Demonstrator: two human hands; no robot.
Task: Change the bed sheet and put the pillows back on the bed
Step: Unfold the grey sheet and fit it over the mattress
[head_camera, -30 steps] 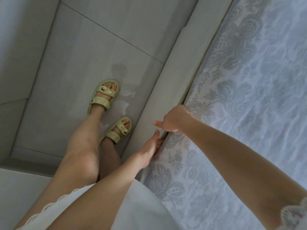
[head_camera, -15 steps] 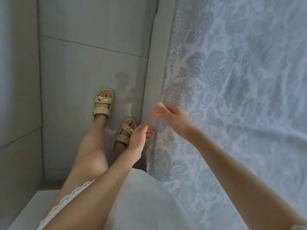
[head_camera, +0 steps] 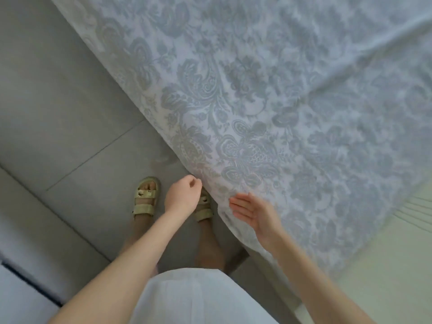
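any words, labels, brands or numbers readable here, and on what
None: no word, label, brand, number or sign can be read in this view.
bed sheet: only a grey floral pattern, no text.
sandals: metal buckles, any marking on them too small and blurred to read.

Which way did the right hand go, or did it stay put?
Yes. The right hand was tucked into the gap beside the bed sheet; it has pulled out of that gap and is open at the sheet's draped edge.
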